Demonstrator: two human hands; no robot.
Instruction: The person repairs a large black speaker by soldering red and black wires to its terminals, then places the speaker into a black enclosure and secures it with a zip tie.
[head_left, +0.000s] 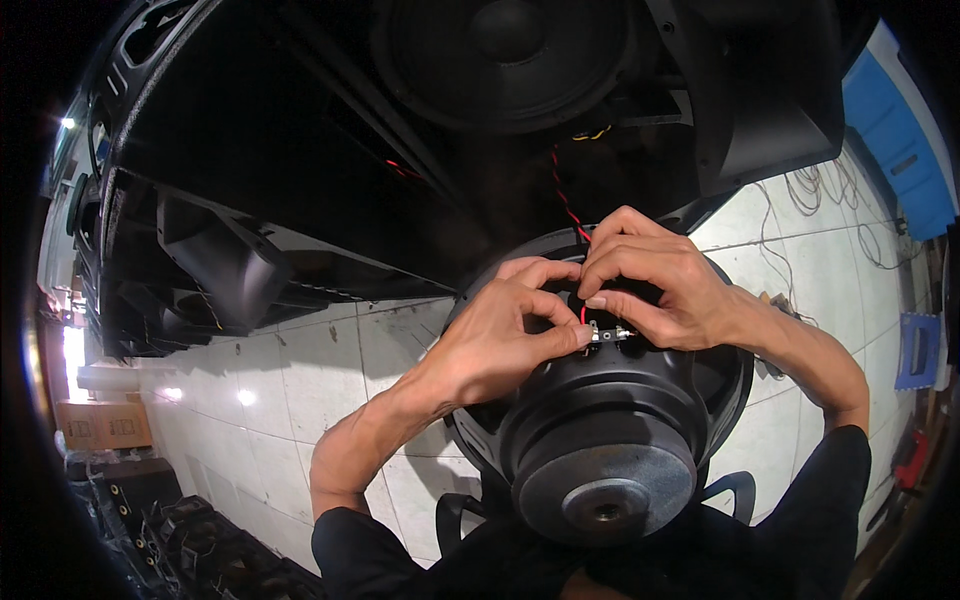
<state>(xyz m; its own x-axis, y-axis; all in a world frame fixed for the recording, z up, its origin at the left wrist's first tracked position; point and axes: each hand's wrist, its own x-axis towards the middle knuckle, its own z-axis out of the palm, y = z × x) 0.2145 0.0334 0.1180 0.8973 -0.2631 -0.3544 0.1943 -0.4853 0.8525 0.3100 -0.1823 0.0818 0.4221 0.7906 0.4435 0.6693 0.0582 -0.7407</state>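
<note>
Two bare hands work close together over the loudspeaker (607, 470), which sits right in front of your body with its round magnet nearest you. Your left hand (527, 322) is mostly closed, its thumb and forefinger drawn together and the thumb tip at the left end of the small metal terminal (607, 336) on the speaker's frame. Your right hand (640, 280) is half curled, thumb and fingertips brought near each other just above that terminal. A red wire (568, 205) runs down from the large black cabinet (250, 130) to your right fingers, and a short red piece shows below them; you cannot tell from this view which hand grips it. Ahead, a mounted cone (500, 85) sits in the cabinet beside a black horn (770, 100). Beyond your right forearm, loose cable (806, 190) lies on the pale tiled floor (300, 400), with a blue stool (918, 350) farther right.
</note>
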